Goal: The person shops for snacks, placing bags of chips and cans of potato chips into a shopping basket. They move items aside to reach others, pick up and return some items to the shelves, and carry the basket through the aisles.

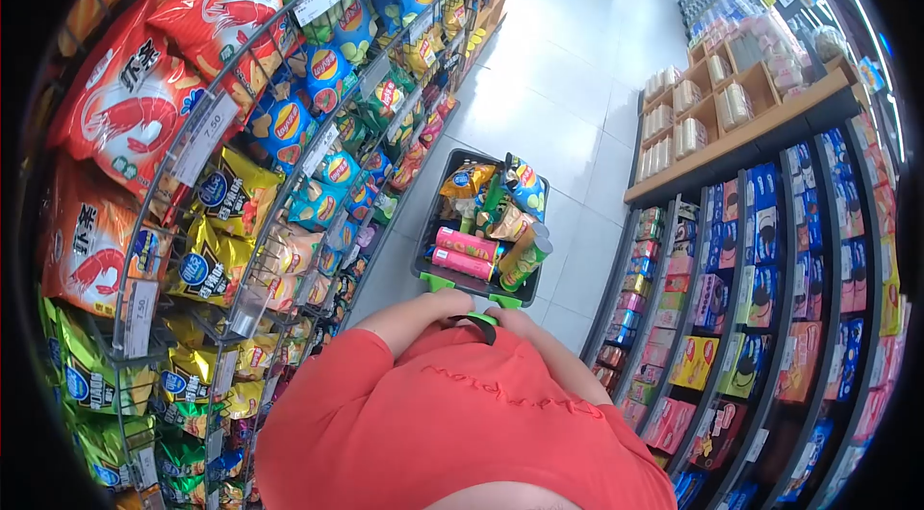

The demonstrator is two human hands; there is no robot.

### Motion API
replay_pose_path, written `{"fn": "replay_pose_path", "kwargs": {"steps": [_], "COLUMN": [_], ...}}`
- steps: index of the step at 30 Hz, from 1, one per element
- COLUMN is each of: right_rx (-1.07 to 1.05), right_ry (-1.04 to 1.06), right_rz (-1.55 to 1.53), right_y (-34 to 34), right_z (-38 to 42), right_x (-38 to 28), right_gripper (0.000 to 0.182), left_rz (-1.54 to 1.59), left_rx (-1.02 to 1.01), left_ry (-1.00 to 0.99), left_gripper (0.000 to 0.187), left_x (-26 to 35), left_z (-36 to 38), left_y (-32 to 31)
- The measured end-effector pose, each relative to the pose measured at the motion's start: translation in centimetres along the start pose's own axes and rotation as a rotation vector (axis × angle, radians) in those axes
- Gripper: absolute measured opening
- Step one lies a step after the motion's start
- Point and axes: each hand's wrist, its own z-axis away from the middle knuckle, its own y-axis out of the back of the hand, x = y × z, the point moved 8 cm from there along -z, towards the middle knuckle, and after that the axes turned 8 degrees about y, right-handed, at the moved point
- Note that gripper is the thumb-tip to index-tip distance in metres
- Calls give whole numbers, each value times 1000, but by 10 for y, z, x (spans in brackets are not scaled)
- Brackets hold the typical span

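A dark shopping basket (421, 255) with green fittings is in front of my body. Inside lie two pink-red canisters (464, 265), a green snack canister (525, 258), an orange snack bag (469, 179) and a blue chip bag (525, 191), among other packets. Close together at the near end of the basket, my left hand (450, 303) and my right hand (512, 318) are closed at its black-and-green handle (476, 321). Most of their fingers are hidden by the hands themselves and my red shirt.
On the left stands a wire snack rack (255, 260) with chip bags and price tags. Boxed snacks fill the shelves (741, 289) on the right. Beyond them is a wooden display (707, 149) with packaged goods. Pale floor tiles (553, 77) run ahead between the shelves.
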Motion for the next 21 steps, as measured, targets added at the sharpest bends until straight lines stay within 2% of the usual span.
{"fn": "replay_pose_path", "kwargs": {"steps": [2, 3, 6, 9, 14, 16, 21], "right_rx": [52, 96, 203, 327, 437, 532, 551], "right_ry": [-2, -2, 17, -16, 161, 219, 206], "right_rz": [-10, -14, 0, 113, 78, 126, 89], "right_y": [-3, -4, -4, 3, -39, -61, -100], "right_z": [12, 17, 39, 65, 105, 117, 132], "right_x": [-5, -7, -21, -37, -47, -54, -65], "right_gripper": [40, 39, 37, 35, 29, 26, 22], "left_rz": [-141, -146, 4, 24, 91, 26, 65], "left_rx": [114, 112, 165, 346, 359, 429, 406], "left_ry": [-159, -158, -78, 65, 148, 144, 156], "left_gripper": [31, 31, 33, 38, 41, 53, 52], "left_x": [14, 18, 36, 47, 49, 50, 53], "left_z": [9, 16, 50, 69, 80, 92, 115], "left_y": [-4, -8, -7, 0, -58, -78, -113]}}
